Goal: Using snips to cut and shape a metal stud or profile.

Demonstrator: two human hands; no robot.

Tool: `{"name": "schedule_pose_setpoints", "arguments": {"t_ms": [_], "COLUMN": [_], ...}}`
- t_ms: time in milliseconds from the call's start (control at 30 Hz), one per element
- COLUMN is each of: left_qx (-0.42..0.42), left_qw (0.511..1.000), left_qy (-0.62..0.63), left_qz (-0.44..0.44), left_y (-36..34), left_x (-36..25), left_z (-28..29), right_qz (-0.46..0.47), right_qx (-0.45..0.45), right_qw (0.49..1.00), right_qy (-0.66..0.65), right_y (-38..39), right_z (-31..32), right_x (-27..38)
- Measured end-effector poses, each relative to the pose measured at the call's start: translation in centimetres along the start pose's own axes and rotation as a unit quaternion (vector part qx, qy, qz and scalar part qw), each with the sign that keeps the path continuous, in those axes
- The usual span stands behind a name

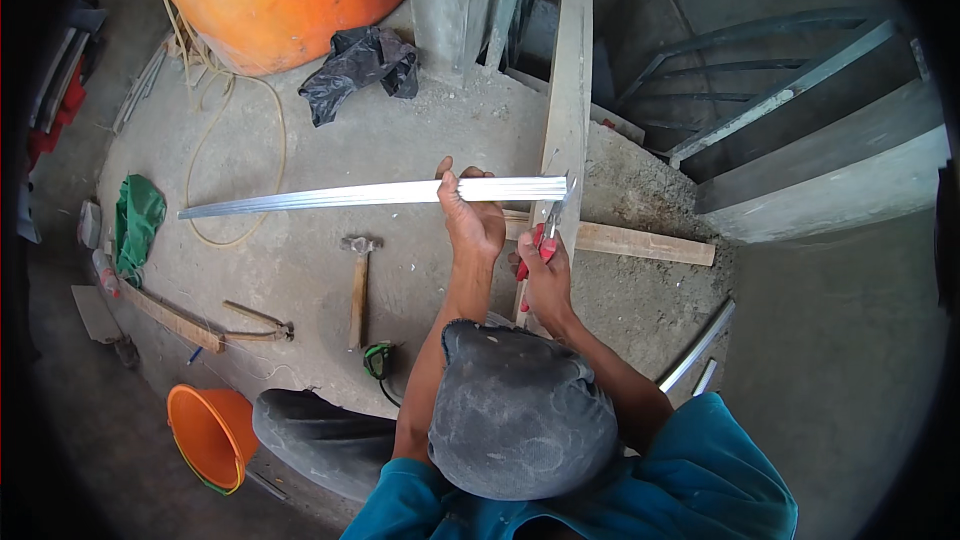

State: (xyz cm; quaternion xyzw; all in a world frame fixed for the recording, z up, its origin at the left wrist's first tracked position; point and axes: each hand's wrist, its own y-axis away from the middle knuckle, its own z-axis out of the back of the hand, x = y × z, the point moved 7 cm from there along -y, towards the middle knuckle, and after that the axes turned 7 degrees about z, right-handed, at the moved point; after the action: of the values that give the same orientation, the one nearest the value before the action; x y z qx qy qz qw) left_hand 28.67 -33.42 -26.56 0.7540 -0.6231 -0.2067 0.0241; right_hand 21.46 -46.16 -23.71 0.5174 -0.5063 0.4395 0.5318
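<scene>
My left hand grips a long, thin, silvery metal strip with lengthwise ridges, held crosswise in front of me, its far length reaching left. Closed around red-handled snips is my right hand. The jaws of the snips are at the strip's right end, beside a long wooden board that runs away from me. Whether the blades bite into the metal, I cannot tell. A second wooden piece lies crosswise to the right of the hands.
A hammer, a green tape measure and pincers lie on the concrete floor to the left. Near my grey-clad knee is an orange bucket. A black plastic bag and large orange container are farther off; metal frames are at right.
</scene>
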Motion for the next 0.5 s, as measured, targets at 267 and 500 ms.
{"name": "schedule_pose_setpoints", "arguments": {"t_ms": [267, 500], "left_qx": [0.008, 0.024], "left_qw": [1.0, 1.0], "left_qy": [-0.004, -0.004], "left_qz": [0.0, -0.003], "left_y": [0.5, 0.9], "left_x": [-0.4, -0.4], "left_z": [-0.4, -0.6], "right_qz": [-0.02, -0.031], "right_qx": [0.005, -0.003], "right_qw": [1.0, 0.999], "right_qy": [-0.01, -0.029], "right_y": [0.4, 0.8], "right_z": [-0.4, -0.6], "right_x": [-0.6, -1.0]}}
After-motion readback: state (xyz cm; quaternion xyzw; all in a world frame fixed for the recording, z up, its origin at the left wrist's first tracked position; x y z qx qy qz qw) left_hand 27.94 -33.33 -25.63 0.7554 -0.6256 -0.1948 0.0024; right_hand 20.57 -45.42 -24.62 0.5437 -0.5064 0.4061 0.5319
